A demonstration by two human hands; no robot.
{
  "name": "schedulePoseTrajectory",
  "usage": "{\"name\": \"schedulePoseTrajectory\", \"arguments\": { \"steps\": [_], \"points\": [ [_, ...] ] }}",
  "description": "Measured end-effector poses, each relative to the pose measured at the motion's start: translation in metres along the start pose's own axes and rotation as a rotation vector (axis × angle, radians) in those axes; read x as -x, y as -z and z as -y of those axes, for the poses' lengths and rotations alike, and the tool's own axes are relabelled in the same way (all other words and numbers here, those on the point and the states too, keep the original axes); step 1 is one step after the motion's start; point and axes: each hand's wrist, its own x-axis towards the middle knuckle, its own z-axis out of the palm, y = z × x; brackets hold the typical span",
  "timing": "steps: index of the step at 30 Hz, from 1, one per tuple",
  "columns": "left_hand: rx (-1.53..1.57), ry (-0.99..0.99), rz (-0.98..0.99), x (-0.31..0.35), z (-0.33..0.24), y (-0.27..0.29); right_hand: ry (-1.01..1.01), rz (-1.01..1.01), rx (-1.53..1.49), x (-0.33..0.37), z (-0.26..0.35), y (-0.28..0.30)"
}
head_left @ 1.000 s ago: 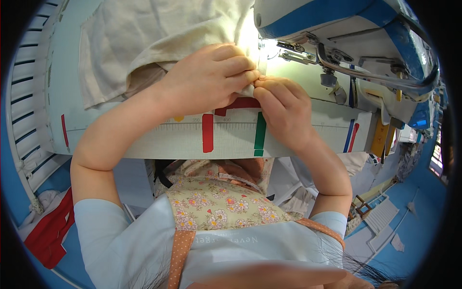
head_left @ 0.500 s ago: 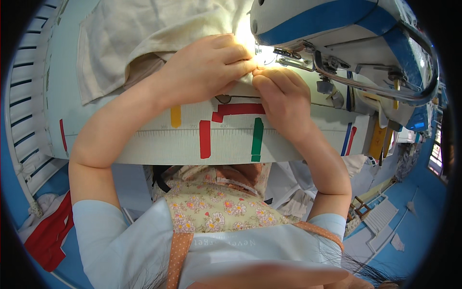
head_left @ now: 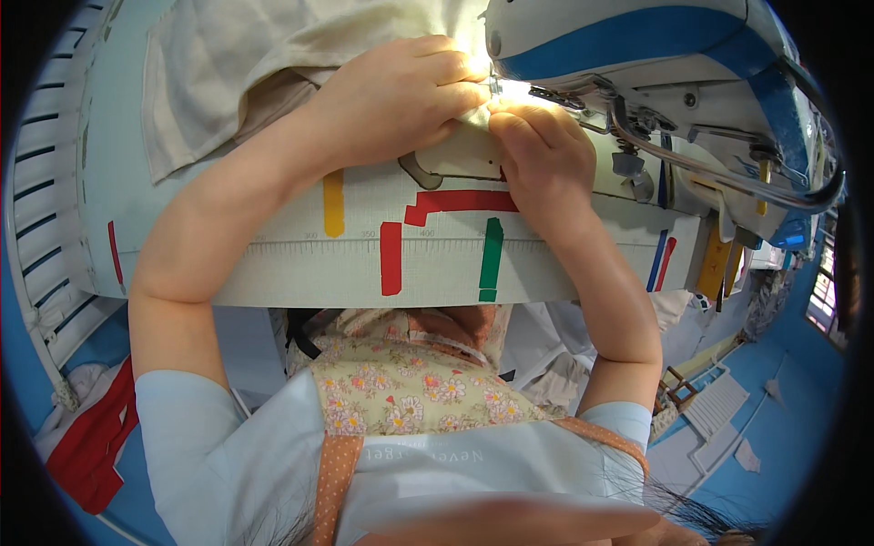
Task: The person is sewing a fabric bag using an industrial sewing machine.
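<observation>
Beige fabric (head_left: 205, 86) lies across the far left of the sewing machine table (head_left: 264, 282), with a raised fold in its middle. My left hand (head_left: 405, 96) is closed on the fabric's right part, its fingertips close to the lit needle area. Just to the right, my right hand (head_left: 549, 159) pinches the fabric's edge with bent fingers. Both hands sit beneath the head of a white and blue sewing machine (head_left: 628, 45). Glare from its lamp and my own fingers hide the needle and the exact pinch points.
Red tape (head_left: 391, 259), yellow tape (head_left: 334, 205) and green tape (head_left: 489, 259) mark the table by a printed ruler scale. A bent metal bar (head_left: 728, 177) curves along the machine's right. A white slatted rack (head_left: 50, 209) borders the left. Red cloth (head_left: 91, 446) hangs lower left.
Both hands have moved slightly farther from me, the right one also a little to the right. The fabric has shifted away with them, and more of the metal plate below my left hand shows.
</observation>
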Motion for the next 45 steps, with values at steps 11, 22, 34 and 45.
{"name": "schedulePoseTrajectory", "arguments": {
  "steps": [11, 22, 34, 45],
  "points": [
    [0.028, 0.038, 0.015, 0.002, 0.000, 0.000, 0.001, -0.061, 0.002, -0.003, 0.003, -0.003],
    [-0.373, 0.426, -0.285, 0.082, -0.007, 0.077, -0.033, -0.020, -0.132, -0.003, 0.001, 0.000],
    [0.007, 0.711, -0.490, 0.004, 0.089, 0.182, -0.250, 0.125, -0.430, -0.015, 0.044, -0.003],
    [-0.001, 0.392, -0.064, 0.119, -0.026, 0.066, -0.381, 0.104, -0.516, -0.073, 0.072, -0.018]
  ]
}}
